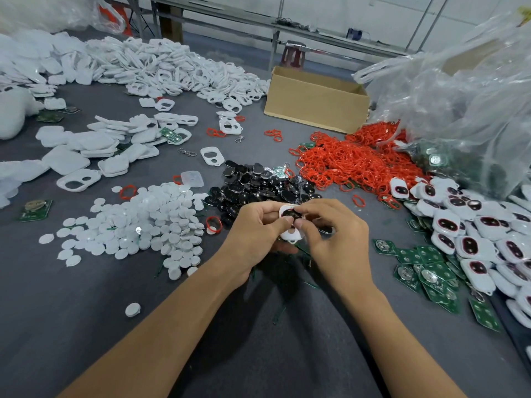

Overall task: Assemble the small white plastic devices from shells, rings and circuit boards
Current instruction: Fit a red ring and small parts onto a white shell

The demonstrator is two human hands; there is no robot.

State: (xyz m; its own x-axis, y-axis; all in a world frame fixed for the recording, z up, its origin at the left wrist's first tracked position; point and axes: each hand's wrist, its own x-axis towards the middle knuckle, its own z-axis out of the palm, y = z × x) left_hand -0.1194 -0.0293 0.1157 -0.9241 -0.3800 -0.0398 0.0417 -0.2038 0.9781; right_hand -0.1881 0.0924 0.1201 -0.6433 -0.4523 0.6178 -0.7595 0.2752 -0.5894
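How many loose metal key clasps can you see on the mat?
2 clear: one clasp left of a lone white shell, another behind it. More may lie buried elsewhere.

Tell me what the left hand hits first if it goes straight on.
The left hand would probably meet the right hand, pinching the same white shell; beyond lies the black pile.

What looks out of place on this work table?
One white disc lies alone near the front, apart from the disc pile, and a green circuit board sits far left, away from the other boards.
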